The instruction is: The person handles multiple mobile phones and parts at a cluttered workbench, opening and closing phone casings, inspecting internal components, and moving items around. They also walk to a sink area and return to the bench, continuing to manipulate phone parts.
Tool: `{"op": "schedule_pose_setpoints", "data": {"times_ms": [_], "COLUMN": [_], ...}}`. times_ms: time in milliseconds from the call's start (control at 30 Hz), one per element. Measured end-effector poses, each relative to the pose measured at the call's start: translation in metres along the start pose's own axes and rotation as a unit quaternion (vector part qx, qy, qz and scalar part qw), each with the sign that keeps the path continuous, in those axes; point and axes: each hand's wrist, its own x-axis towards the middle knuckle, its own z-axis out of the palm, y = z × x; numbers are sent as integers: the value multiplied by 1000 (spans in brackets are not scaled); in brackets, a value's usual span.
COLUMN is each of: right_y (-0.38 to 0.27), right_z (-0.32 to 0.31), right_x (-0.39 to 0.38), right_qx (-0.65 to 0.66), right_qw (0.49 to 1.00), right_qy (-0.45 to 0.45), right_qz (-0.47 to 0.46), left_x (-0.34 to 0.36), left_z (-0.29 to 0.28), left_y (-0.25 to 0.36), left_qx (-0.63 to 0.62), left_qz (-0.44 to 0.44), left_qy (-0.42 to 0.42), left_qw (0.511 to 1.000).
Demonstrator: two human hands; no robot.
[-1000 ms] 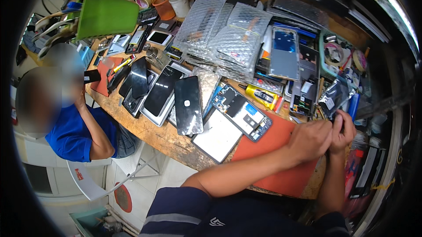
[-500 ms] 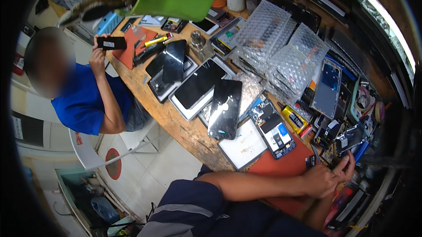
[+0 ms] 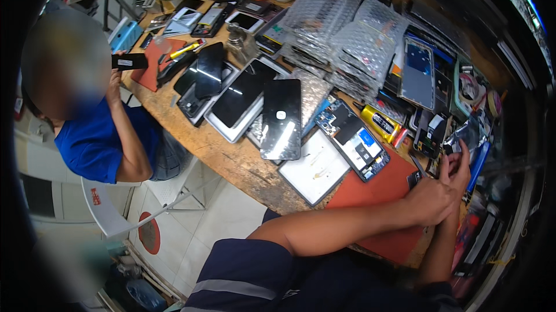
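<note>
2 hands met at the right end of the wooden workbench [image 3: 231, 164], over the right edge of the red mat [image 3: 385, 190]. The left hand [image 3: 430, 199] lay curled with its fingers folded in, resting on the mat just beside a small dark part [image 3: 413, 179]; whether it gripped anything could not be told. The right hand [image 3: 457, 167] stood just behind it, touching it, fingers partly stretched and pointing up toward a shiny phone part [image 3: 463, 134] near the fingertips; whether it had hold of that part could not be told either. Left of the hands, on the mat's far edge, lay an opened phone [image 3: 353, 138] with its blue board showing, and beside that a white panel [image 3: 315, 167]. Farther left sat a black phone [image 3: 281, 118] face down among other dark screens. A yellow tube [image 3: 379, 122] lay beyond the opened phone. Bubble-wrap bags [image 3: 347, 40] were piled at the far side. At the far left, another person in a blue shirt [image 3: 95, 144] held up a small black item [image 3: 128, 61].
</note>
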Motion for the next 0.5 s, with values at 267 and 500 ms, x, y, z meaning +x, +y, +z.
{"op": "schedule_pose_setpoints", "data": {"times_ms": [267,500], "right_y": [7,-3], "right_z": [-7,1], "right_x": [0,17], "right_qx": [-47,-18], "right_qw": [999,995], "right_qy": [-21,-37], "right_qz": [2,-95], "left_x": [4,18], "left_z": [-1,-11], "left_y": [6,11], "left_qx": [-42,-42], "left_qz": [14,-13], "left_qy": [35,-19], "left_qw": [998,999]}}
